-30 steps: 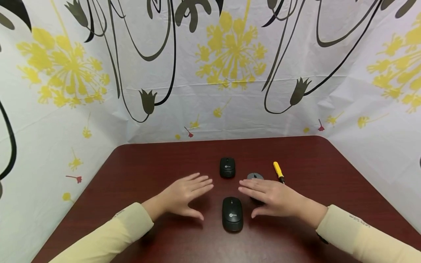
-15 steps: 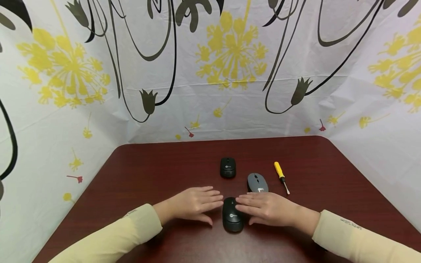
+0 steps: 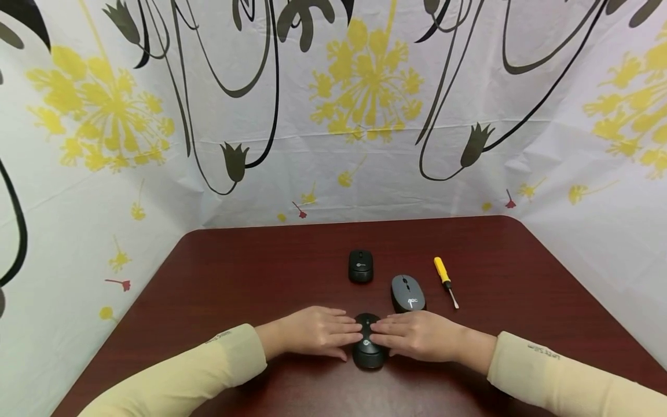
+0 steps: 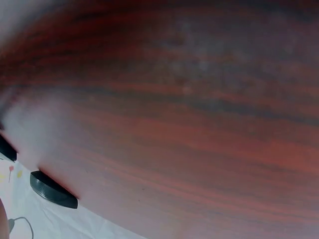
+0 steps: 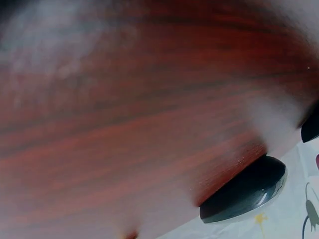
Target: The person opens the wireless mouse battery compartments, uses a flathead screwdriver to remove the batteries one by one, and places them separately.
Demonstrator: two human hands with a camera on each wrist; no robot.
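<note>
A black computer mouse (image 3: 368, 360) lies at the near middle of the table, its lower end towards the person. From the left side, my left hand (image 3: 316, 332) reaches over it, straight fingertips overlapping its left edge. My right hand (image 3: 423, 336) meets it from the opposite side, its outstretched fingers over the mouse's right edge. Fingertips of both hands cover part of its sides. Just beyond the right hand lies a grey mouse (image 3: 408, 292), its near end close to the knuckles. A second black mouse (image 3: 361, 266) rests farther back.
A yellow-handled screwdriver (image 3: 443, 274) lies at the right, behind the right hand. Under everything is a dark red-brown table (image 3: 250, 260), with a patterned white cloth (image 3: 292, 145) hanging at its back. The left wrist view catches a black mouse (image 4: 54, 190) near the table edge.
Both hands have come inward and nearer to the person, from apart in the air to the two sides of the near black mouse. The grey mouse and screwdriver are uncovered; the mice have stayed in place.
</note>
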